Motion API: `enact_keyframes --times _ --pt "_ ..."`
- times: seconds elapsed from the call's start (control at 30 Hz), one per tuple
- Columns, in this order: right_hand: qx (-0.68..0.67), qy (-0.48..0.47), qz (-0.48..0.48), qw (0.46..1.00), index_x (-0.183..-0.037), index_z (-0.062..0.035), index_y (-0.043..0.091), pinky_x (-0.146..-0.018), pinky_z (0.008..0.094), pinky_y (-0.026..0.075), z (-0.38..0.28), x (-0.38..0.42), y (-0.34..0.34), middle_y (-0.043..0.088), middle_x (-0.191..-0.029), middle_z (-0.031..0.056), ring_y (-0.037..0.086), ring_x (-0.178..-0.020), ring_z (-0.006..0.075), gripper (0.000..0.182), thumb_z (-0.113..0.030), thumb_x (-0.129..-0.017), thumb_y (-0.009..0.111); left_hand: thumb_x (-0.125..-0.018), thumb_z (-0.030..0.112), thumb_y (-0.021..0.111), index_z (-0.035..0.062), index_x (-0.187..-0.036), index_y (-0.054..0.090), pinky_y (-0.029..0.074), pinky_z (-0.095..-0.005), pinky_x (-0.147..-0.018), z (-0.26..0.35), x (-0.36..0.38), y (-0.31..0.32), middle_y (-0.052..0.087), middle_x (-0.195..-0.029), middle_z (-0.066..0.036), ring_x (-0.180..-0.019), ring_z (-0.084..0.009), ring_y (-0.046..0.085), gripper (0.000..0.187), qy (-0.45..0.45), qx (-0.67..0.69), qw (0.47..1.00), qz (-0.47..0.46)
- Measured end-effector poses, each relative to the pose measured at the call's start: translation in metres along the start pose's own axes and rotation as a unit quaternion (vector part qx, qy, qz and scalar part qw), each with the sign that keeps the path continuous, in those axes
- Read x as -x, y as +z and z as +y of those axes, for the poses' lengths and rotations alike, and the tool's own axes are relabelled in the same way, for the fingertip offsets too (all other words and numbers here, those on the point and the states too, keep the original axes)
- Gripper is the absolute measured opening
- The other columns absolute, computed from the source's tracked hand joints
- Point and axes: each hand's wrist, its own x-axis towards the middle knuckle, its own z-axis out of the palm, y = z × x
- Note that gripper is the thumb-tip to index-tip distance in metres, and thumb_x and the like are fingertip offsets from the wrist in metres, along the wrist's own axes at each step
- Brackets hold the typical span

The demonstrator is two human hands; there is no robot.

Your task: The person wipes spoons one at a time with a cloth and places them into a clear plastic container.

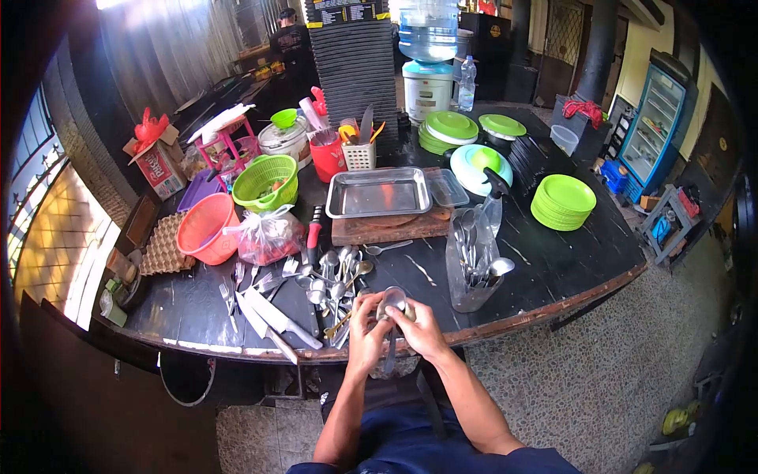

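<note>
Just over the table's front edge, my left hand [366,325] and my right hand [420,328] are closed together around metal spoons [392,299]. One bowl shows on top and a handle hangs down below; how many I hold is not clear. Left of my hands lies a pile of loose spoons [338,286]. Several forks [229,300] lie beyond it, beside two white-bladed knives [272,316]. To the right, a clear plastic holder [470,291] contains upright spoons and a black-handled utensil.
A metal tray [379,193] rests on a wooden board [371,229] behind the spoons. Green plates [563,202] are stacked at right. A red basket [208,229], green colander [266,182] and tied plastic bag [270,237] stand at left. Another person [290,43] is far back.
</note>
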Motion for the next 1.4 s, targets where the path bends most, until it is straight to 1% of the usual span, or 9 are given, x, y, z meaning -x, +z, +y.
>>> enact_keyframes --times 0.13,0.3,0.47,0.7,0.8,0.9,1.03,1.13,1.4 --pt "0.007 0.055 -0.038 0.998 -0.117 0.0009 0.069 -0.074 0.0228 0.048 0.01 0.008 0.004 0.068 -0.097 -0.0035 0.057 -0.086 0.0033 0.022 -0.015 -0.102 0.064 -0.086 0.0 0.064 -0.0027 -0.109 0.069 0.046 -0.0247 -0.077 -0.006 -0.004 -0.02 0.061 -0.102 -0.002 -0.093 -0.0105 0.058 0.024 -0.032 0.124 0.992 -0.02" --pt "0.012 0.089 -0.027 0.996 -0.109 0.0019 0.069 -0.072 0.0279 0.05 0.029 0.013 0.011 0.07 -0.089 0.0009 0.059 -0.081 0.0057 0.019 -0.014 -0.1 0.065 -0.093 0.003 0.073 -0.0025 -0.089 0.072 0.043 -0.0229 -0.066 -0.018 -0.006 -0.025 0.065 -0.084 0.001 -0.075 -0.0054 0.055 0.007 -0.006 0.002 0.998 0.056" --pt "0.177 0.029 0.035 0.983 -0.105 0.003 0.068 -0.07 0.0357 0.051 0.04 0.025 0.016 0.071 -0.08 0.0136 0.065 -0.075 0.0129 0.031 -0.025 -0.092 0.075 -0.094 0.005 0.072 -0.0023 -0.09 0.07 0.042 -0.0212 -0.062 -0.048 -0.017 -0.015 0.067 -0.078 0.0 -0.068 -0.0046 0.055 0.008 -0.009 0.038 0.993 0.109" --pt "0.1 0.12 0.016 0.988 -0.109 -0.0004 0.072 -0.067 0.0261 0.049 0.02 0.048 0.01 0.07 -0.083 -0.0014 0.057 -0.074 0.0046 0.031 -0.029 -0.097 0.073 -0.1 0.012 0.066 0.0013 -0.092 0.064 0.047 -0.0238 -0.056 -0.049 -0.039 -0.005 0.065 -0.079 -0.003 -0.064 -0.0087 0.059 0.013 -0.031 0.083 0.973 0.211" --pt "0.127 0.1 0.012 0.987 -0.108 -0.0007 0.072 -0.07 0.0245 0.049 -0.006 0.057 0.002 0.07 -0.085 -0.001 0.058 -0.077 0.0039 0.03 -0.029 -0.097 0.073 -0.106 0.02 0.055 0.0074 -0.106 0.051 0.051 -0.0333 -0.043 -0.039 -0.05 -0.008 0.062 -0.09 -0.013 -0.053 -0.0199 0.061 0.013 -0.055 0.326 0.916 0.228" --pt "0.091 0.071 0.083 0.99 -0.109 0.0 0.072 -0.075 0.0242 0.05 -0.004 0.059 -0.01 0.072 -0.09 0.0001 0.061 -0.083 0.0049 0.028 -0.026 -0.099 0.071 -0.11 0.023 0.048 0.0161 -0.113 0.037 0.043 -0.0259 -0.041 -0.04 -0.053 -0.029 0.063 -0.091 -0.016 -0.048 -0.0157 0.054 0.013 0.003 0.373 0.904 0.208" --pt "0.181 -0.134 0.212 0.951 -0.117 0.0008 0.07 -0.081 0.0288 0.053 -0.022 0.038 -0.006 0.073 -0.105 0.0086 0.067 -0.094 0.0143 0.025 -0.016 -0.099 0.069 -0.11 0.028 0.047 0.0172 -0.104 0.044 0.037 -0.0216 -0.046 -0.015 -0.038 -0.015 0.062 -0.083 -0.006 -0.058 -0.0105 0.053 0.013 -0.064 0.3 0.933 0.189" --pt "0.33 -0.255 0.169 0.893 -0.121 -0.0034 0.071 -0.09 0.0369 0.053 -0.03 0.021 0.01 0.068 -0.123 0.0158 0.068 -0.108 0.0298 0.029 -0.008 -0.093 0.071 -0.11 0.035 0.045 0.0138 -0.132 0.055 0.045 -0.025 -0.061 -0.01 -0.024 0.011 0.06 -0.085 -0.001 -0.071 -0.0079 0.054 0.032 -0.076 0.3 0.948 0.078" --pt "0.399 -0.188 0.044 0.896 -0.122 -0.0028 0.071 -0.09 0.0407 0.052 -0.032 0.036 0.037 0.07 -0.119 0.0158 0.068 -0.104 0.0352 0.04 -0.003 -0.083 0.073 -0.111 0.038 0.043 0.0104 -0.129 0.056 0.044 -0.0247 -0.074 -0.003 -0.017 0.011 0.05 -0.09 0.003 -0.081 -0.0067 0.047 0.035 -0.12 0.328 0.929 0.126"
